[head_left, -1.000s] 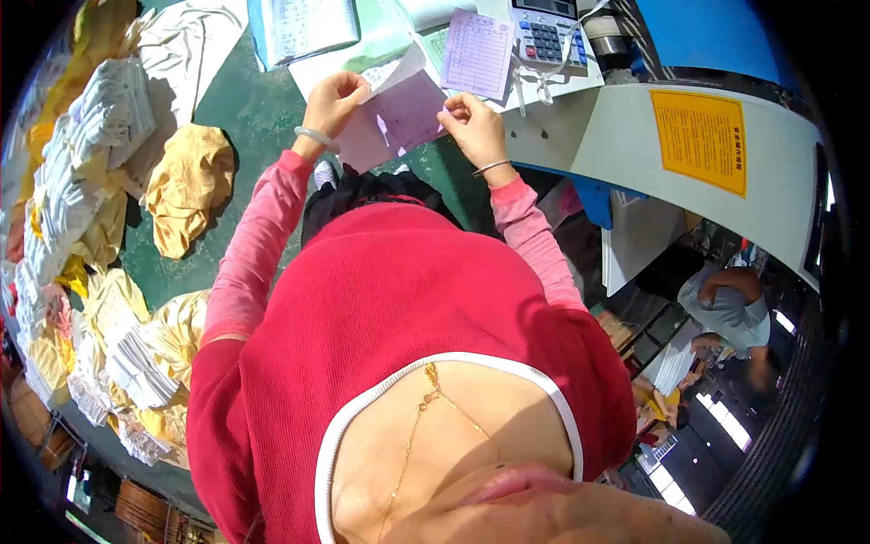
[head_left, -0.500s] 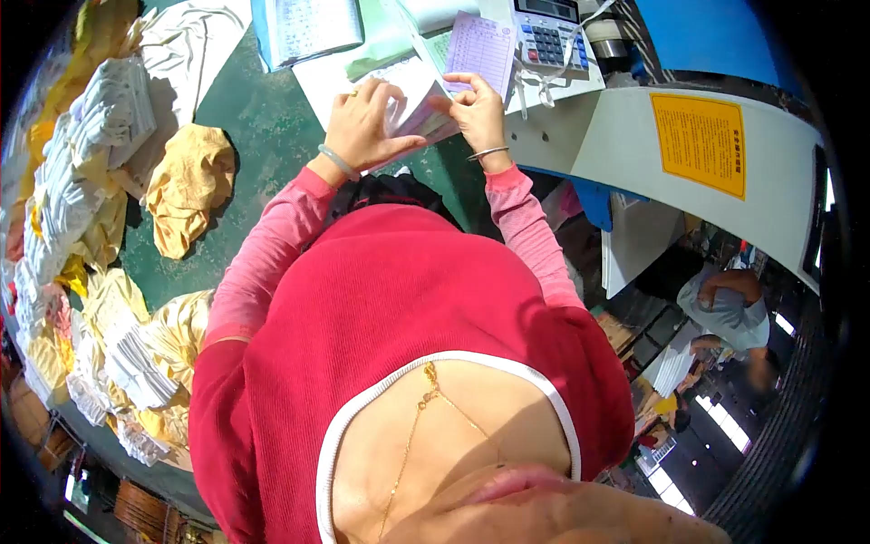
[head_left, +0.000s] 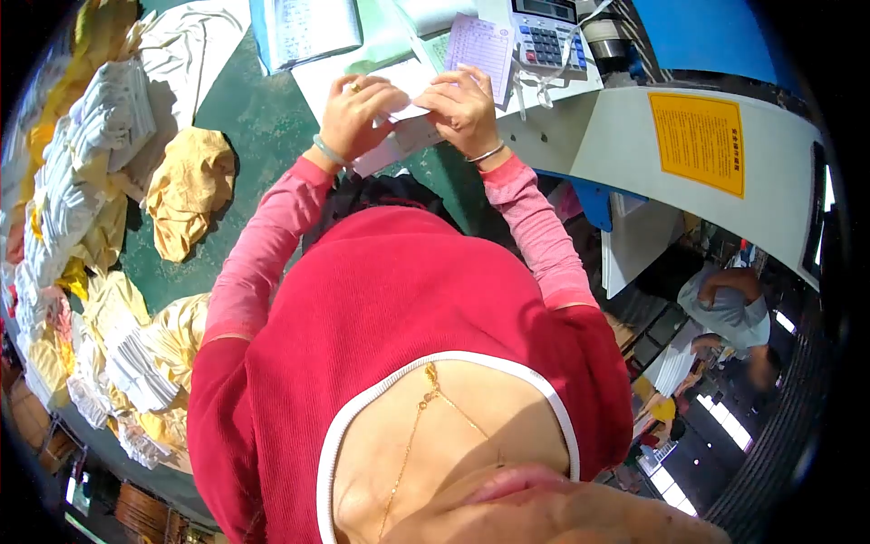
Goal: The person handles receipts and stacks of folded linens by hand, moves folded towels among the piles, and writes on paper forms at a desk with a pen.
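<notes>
Both my hands grip a pale sheet of paper at the near edge of the table. My left hand, with a ring and a bracelet, is closed on its left side, fingers curled. On its right side my right hand is closed too, fingertips pinching the edge. Parts of the paper are hidden behind the fingers. Just beyond the right hand lies a purple printed form. A calculator sits to the right of that form, with a white ribbon beside it.
An open notebook lies at the back of the green table. To the left are a crumpled yellow cloth and heaps of white and yellow fabric. A panel with an orange notice stands right. Another person is at lower right.
My hands have turned inward over the paper, and the right fingers have curled down onto it. The sheet now shows lower, under the hands. Things on the table have stayed put.
</notes>
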Available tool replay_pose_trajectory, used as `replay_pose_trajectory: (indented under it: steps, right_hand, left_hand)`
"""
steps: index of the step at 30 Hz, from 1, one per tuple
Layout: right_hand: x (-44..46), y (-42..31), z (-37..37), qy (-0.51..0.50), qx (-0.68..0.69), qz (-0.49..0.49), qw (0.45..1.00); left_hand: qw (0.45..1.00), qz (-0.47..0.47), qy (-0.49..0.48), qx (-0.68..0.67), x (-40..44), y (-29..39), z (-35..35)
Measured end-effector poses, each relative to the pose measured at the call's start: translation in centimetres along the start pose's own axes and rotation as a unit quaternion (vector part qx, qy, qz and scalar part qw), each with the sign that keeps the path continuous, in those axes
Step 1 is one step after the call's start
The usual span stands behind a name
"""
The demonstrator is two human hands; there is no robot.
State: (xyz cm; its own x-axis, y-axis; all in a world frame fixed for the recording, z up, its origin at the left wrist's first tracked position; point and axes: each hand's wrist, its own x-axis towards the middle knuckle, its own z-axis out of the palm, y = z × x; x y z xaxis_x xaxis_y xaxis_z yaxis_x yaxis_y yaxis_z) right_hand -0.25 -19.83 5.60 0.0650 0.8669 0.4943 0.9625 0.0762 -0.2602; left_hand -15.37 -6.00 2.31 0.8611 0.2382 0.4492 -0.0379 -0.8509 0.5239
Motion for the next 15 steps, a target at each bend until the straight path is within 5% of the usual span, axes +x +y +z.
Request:
replay_pose_trajectory:
  steps: [3,15]
  right_hand:
    - [-0.1,0.3,0.1,0.005,0.001,0.000,1.000]
    - [0.7,-0.6,0.1,-0.001,-0.010,-0.016,1.000]
  left_hand:
    - [0.993,-0.012,-0.013,0.116,-0.8,-3.7,1.7]
    - [0.992,-0.024,0.043,0.113,-1.6,-5.6,2.2]
